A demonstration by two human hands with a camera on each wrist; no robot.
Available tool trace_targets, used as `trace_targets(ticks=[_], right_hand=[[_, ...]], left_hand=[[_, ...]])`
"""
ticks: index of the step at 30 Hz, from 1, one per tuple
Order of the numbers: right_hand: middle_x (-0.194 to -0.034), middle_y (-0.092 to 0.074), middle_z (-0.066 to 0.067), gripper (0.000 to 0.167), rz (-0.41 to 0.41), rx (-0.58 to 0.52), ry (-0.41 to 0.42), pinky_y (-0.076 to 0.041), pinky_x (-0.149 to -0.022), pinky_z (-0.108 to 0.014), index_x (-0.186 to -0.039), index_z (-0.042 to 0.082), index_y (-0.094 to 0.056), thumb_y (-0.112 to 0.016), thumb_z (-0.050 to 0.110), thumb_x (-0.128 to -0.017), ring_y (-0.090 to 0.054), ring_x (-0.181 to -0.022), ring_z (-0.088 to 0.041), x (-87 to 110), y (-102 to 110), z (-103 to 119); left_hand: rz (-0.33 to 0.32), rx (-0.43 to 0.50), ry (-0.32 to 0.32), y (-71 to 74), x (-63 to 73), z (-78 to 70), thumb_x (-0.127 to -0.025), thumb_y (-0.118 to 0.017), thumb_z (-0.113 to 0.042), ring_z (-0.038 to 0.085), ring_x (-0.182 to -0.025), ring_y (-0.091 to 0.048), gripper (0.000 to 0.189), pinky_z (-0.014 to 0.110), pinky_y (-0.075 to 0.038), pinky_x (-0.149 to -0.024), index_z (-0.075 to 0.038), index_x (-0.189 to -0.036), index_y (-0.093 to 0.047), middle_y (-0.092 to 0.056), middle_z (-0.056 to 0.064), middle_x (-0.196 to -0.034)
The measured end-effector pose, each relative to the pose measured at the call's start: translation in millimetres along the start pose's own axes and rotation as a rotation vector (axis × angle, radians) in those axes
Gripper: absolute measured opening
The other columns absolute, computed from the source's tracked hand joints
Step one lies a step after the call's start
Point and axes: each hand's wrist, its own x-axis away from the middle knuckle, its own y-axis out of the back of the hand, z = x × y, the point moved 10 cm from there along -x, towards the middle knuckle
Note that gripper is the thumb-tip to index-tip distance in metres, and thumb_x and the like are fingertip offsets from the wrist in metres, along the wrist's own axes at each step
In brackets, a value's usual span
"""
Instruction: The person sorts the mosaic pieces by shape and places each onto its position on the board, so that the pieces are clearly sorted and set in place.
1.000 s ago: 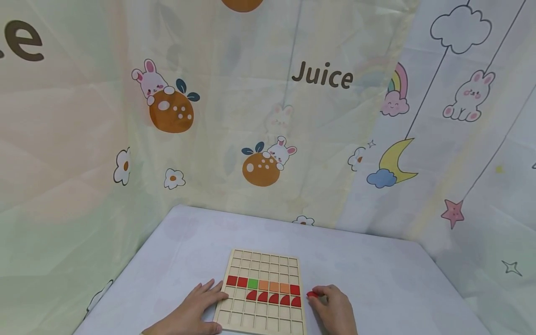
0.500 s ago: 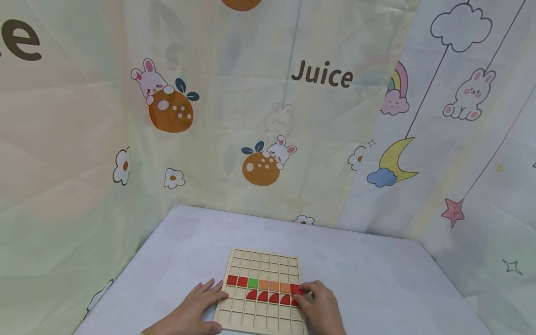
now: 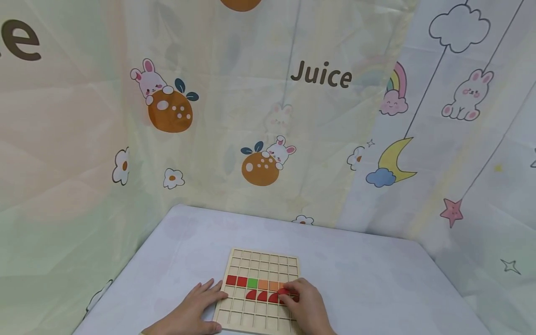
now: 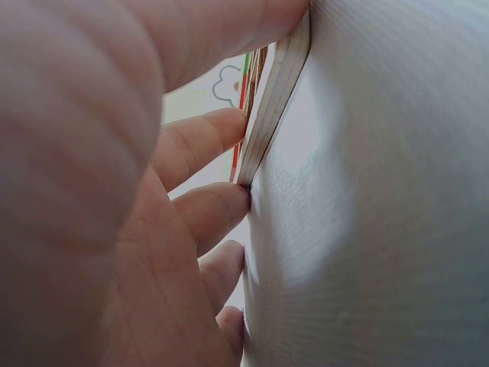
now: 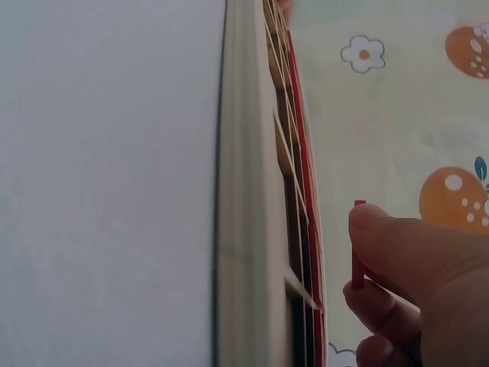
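A wooden grid board [image 3: 243, 318] lies on the table, its cells partly filled with coloured tiles. My left hand [image 3: 190, 307] rests at the board's left side, fingers extended, with index finger and thumb touching its edge; the left wrist view shows its fingertips [image 4: 229, 200] against the board's side. My right hand [image 3: 309, 304] pinches a thin red tile [image 5: 357, 256] between thumb and fingers, above the board's right part. Below the square row sits a row of red quarter-circle tiles [image 3: 262, 296], its right end hidden by the right hand.
One row of the board holds red square tiles [image 3: 231, 280], a green square tile [image 3: 252, 283] and orange square tiles [image 3: 263, 284]. The pale tablecloth [image 3: 368, 284] spreads around the board. A printed curtain [image 3: 217, 139] stands behind the table.
My right hand has carried the red tile leftward, from beside the board's right edge to over the tile rows. The left hand and the board have stayed put.
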Motion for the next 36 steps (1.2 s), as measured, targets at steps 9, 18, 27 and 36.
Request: trace_targets(ticks=[9,18,27,36], right_hand=[[-0.091,-0.06,0.014,0.021,0.028,-0.023,0.055,-0.049,-0.067,-0.022,-0.1,0.015,-0.076,-0.08,0.024,-0.081,-0.053,-0.076,-0.001,-3.9,-13,20],[-0.091,-0.061,0.013,0.02,0.07,-0.019,0.117,-0.05,-0.067,-0.022,-0.099,0.014,-0.077,-0.08,0.023,-0.081,-0.056,-0.078,0.0,-10.8,-33,49],[-0.089,-0.059,0.015,0.017,0.066,-0.009,0.087,-0.048,-0.065,-0.018,-0.094,0.018,-0.077,-0.083,0.025,-0.079,-0.051,-0.073,0.0,-16.0,-50,65],[-0.087,-0.057,0.015,0.019,0.096,0.018,0.11,-0.043,-0.059,-0.018,-0.096,0.017,-0.077,-0.082,0.024,-0.079,-0.045,-0.068,0.001,-16.4,-61,74]], left_hand=[[-0.001,0.003,0.004,0.1,-0.4,3.6,-0.072,-0.079,-0.051,0.048,-0.144,-0.017,0.071,0.07,-0.006,-0.109,-0.02,-0.133,-0.058,-0.037,0.02,-0.153],[0.005,0.004,0.007,-1.4,-1.4,4.9,-0.071,-0.079,-0.052,0.049,-0.143,-0.018,0.071,0.071,-0.007,-0.109,-0.022,-0.132,-0.059,-0.038,0.02,-0.152],[0.005,-0.016,-0.029,-1.1,-0.7,2.1,-0.073,-0.077,-0.053,0.051,-0.142,-0.02,0.071,0.073,-0.01,-0.107,-0.021,-0.133,-0.058,-0.039,0.022,-0.151],[0.001,-0.013,-0.029,0.7,-0.5,1.9,-0.073,-0.077,-0.053,0.051,-0.142,-0.02,0.071,0.073,-0.009,-0.107,-0.021,-0.133,-0.058,-0.039,0.022,-0.151]])
